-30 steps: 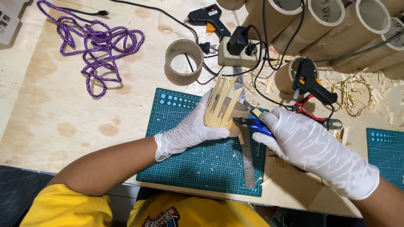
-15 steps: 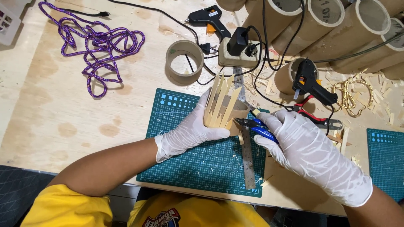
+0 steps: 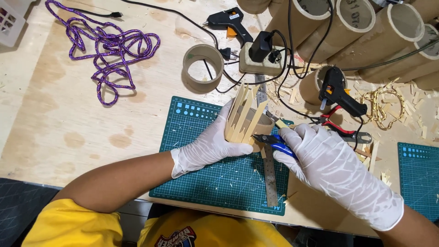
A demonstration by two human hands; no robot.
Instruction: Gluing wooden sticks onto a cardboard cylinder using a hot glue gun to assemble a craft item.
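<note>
1. White-gloved left hand (image 3: 208, 148) wraps around a short cardboard tube (image 3: 260, 122) with flat wooden sticks (image 3: 242, 116) fixed upright along its side; the fingers are closed on it, holding it over a green cutting mat (image 3: 201, 178).
2. Gloved right hand (image 3: 331, 167) grips blue-handled cutters (image 3: 274, 141), fingers closed around the handles. The cutter tips touch the lower end of one stick, just beside the left hand's fingertips.
3. Under the cutters a steel ruler (image 3: 270, 178) lies lengthwise on the mat.
4. Behind the mat on the plywood table (image 3: 55, 119) stand an open cardboard ring (image 3: 203, 67), a power strip (image 3: 260, 59) and two black glue guns (image 3: 340, 91).
5. Purple rope (image 3: 107, 48) lies tangled at far left, well apart from the hands.
</note>
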